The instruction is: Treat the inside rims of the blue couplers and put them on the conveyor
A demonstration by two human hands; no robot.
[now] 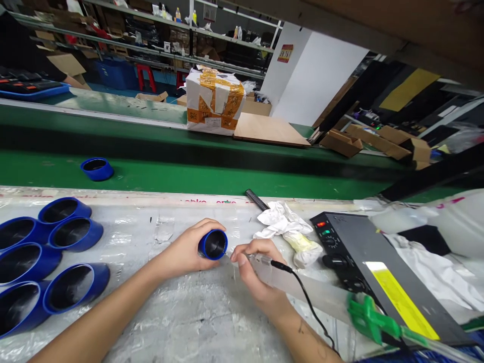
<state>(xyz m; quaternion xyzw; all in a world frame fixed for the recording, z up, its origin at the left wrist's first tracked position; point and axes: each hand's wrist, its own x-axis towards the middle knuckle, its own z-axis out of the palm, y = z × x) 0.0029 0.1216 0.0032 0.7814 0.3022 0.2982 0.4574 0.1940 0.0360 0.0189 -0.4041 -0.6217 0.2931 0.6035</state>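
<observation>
My left hand [188,250] is wrapped round a short blue cylinder with a dark hollow inside [223,245], its open end tilted up toward me. In my right hand [257,277] a slim pen-shaped tool with a black cable [261,259] is pinched between thumb and fingers. Its thin tip points at the right side of the blue cylinder; whether it touches is too small to tell. Both hands are over the plastic-covered bench [181,312]. Several similar blue cylinders [77,287] stand to the left, and one more [97,170] sits apart on the green belt.
A black control box [363,252] with knobs and lit displays stands right, near crumpled white cloths [283,219] and a black-handled item [256,199]. A clear tube with a green fitting [372,317] crosses beside my right forearm. A taped carton [215,101] stands beyond the green belt [159,174].
</observation>
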